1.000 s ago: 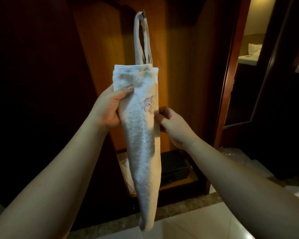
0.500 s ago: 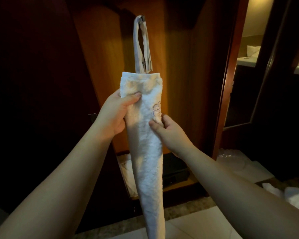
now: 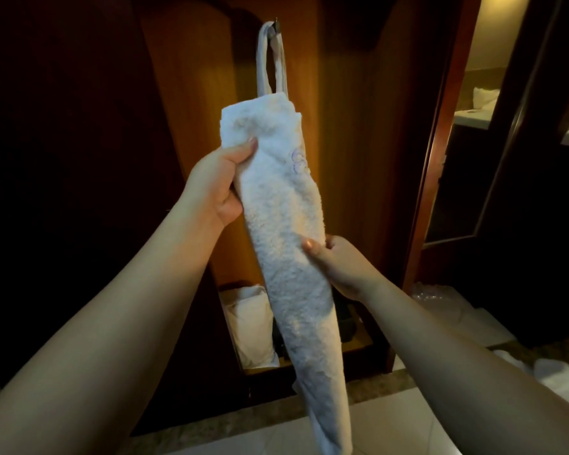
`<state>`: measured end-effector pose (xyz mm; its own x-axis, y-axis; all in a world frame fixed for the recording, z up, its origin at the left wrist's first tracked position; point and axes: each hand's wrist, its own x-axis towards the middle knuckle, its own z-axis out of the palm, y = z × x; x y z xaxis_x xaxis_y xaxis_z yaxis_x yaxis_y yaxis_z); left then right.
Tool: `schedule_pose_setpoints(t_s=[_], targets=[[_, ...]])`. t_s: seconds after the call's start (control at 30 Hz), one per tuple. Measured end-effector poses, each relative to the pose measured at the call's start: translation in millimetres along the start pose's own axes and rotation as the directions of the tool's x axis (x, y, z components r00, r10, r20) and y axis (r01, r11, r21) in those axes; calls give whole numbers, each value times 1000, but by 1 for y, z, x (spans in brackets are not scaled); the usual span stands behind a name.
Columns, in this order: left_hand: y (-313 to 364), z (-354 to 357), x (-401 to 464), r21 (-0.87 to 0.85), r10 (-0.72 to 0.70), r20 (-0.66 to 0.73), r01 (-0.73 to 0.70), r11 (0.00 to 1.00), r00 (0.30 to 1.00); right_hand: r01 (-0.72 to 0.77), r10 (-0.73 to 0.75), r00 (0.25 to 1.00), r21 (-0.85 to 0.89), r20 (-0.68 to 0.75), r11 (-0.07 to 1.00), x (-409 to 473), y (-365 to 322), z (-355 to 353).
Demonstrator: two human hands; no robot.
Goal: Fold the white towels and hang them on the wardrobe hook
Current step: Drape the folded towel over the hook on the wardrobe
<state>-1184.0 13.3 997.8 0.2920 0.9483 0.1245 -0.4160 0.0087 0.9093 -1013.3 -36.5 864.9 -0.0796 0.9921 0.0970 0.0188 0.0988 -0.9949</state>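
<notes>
White terry towel (image 3: 286, 231), folded lengthwise into a long narrow cone: wide and flat-topped at its upper end, tapering down to a thin tail just above the pale tiled floor (image 3: 391, 431). Fluffy pile, shadowed along the lower part, with a faint lilac embroidered emblem (image 3: 299, 161) near the upper right edge. Hangs tilted, top leaning left, in front of the open wooden wardrobe (image 3: 191, 103), suspended by a narrow white fabric loop (image 3: 266, 65) caught over the small dark wardrobe hook (image 3: 275, 26) on the back panel. Left hand (image 3: 212, 188) grips the upper left edge, thumb laid across the front just under the top fold, fingers curled behind and out of sight. Right hand (image 3: 342, 264) holds the right edge lower down, thumb pressed flat on the pile, fingers wrapped round the back. Open air on both sides of the towel between the wardrobe's dark left side and its reddish right frame (image 3: 437, 152). Below, on the wardrobe's bottom shelf, a second white folded cloth (image 3: 252, 326) just left of the towel's tail and a dark object partly hidden behind it. More white cloth (image 3: 552, 369) on the floor at far right, well apart. Lit room beyond the doorway at upper right.
</notes>
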Motion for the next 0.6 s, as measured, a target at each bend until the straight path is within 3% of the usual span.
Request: schedule_pose_setpoints(t_s=[0.13, 0.27, 0.43, 0.5, 0.6], targets=[[3, 2, 8, 20, -82, -29, 83, 996, 996, 45, -52, 994, -73, -98, 996, 1, 6, -7], [6, -1, 14, -1, -135, -22, 135, 991, 991, 195, -206, 967, -81, -150, 977, 0, 8, -9], [8, 3, 16, -13, -148, -21, 148, 989, 989, 246, -323, 921, -320, -217, 915, -4, 4, -10], [9, 5, 18, -12, -132, -54, 131, 991, 990, 217, -301, 929, -341, -216, 915, -9, -1, -9], [11, 7, 22, -25, -96, -72, 94, 995, 993, 89, -112, 989, -211, -99, 973, -9, -6, -12]])
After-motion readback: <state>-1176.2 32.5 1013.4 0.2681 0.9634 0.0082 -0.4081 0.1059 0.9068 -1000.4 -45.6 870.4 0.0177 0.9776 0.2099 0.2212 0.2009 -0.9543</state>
